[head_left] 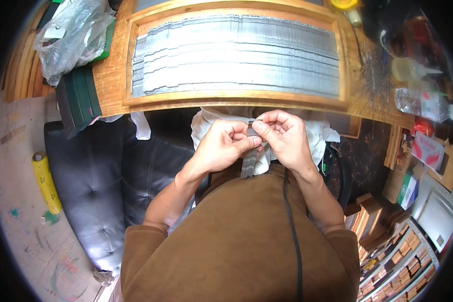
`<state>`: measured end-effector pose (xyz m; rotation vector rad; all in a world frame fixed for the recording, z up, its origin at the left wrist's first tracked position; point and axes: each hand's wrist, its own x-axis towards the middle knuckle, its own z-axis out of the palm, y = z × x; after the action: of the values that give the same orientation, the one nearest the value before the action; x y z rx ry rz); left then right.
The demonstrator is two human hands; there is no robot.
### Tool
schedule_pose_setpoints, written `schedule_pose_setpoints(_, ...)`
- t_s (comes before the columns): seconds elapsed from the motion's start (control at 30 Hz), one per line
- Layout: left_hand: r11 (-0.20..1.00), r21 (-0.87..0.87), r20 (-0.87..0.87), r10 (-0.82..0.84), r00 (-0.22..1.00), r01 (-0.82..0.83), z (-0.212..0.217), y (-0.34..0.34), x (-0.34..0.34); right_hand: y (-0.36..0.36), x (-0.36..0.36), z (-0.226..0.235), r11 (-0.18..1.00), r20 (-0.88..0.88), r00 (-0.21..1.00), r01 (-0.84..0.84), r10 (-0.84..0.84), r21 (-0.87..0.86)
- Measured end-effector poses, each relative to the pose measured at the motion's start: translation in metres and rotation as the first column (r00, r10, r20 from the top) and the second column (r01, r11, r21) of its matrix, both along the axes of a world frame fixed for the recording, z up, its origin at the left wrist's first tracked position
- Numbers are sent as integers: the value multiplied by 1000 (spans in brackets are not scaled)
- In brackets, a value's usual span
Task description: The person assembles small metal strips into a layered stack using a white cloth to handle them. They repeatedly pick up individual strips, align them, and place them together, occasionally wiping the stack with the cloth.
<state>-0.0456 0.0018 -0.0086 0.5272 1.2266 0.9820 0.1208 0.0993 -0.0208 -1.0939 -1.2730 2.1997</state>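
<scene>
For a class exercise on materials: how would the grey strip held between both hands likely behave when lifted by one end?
The grey strip hangs down below the left hand and right hand, so it probably droops rather than staying stiff. It looks thin and narrow, so likely light. Both hands pinch its top between fingertips, suggesting a light grip is enough.

grey ridged strips (236,55) fill a golden wooden frame (236,98); below it, a brown shirt (236,241) and black seat (110,176).

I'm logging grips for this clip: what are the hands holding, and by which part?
Both the left hand and right hand pinch the upper end of a stack of thin grey metal strips; its lower end hangs free.
</scene>
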Motion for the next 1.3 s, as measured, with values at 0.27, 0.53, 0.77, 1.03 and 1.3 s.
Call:
schedule_pose_setpoints(0.27, 999, 8, 11, 33, 999, -33, -9, 14, -13, 4, -12, -9, 996, 18, 999, 34, -32, -88)
schedule_pose_setpoints(0.53, 595, 766, -558, 427, 711, 244, 69, 12, -24, 13, -26, 108, 500, -92, 986, 10, 139, 866)
schedule_pose_setpoints(0.77, 723, 682, -516, 366, 774, 113, 67, 31, -40, 37, -50, 108, 511, -97, 986, 15, 135, 860)
schedule_pose_setpoints(1.03, 868, 482, -511, 167, 843, 120, 66, 1, -37, 13, -42, 84, 599, -116, 984, 13, 133, 800)
schedule_pose_setpoints(1.3, 934, 345, -419, 243, 875, -94, 18, -34, -11, 0, -35, 43, 834, -37, 965, -204, 259, 512)
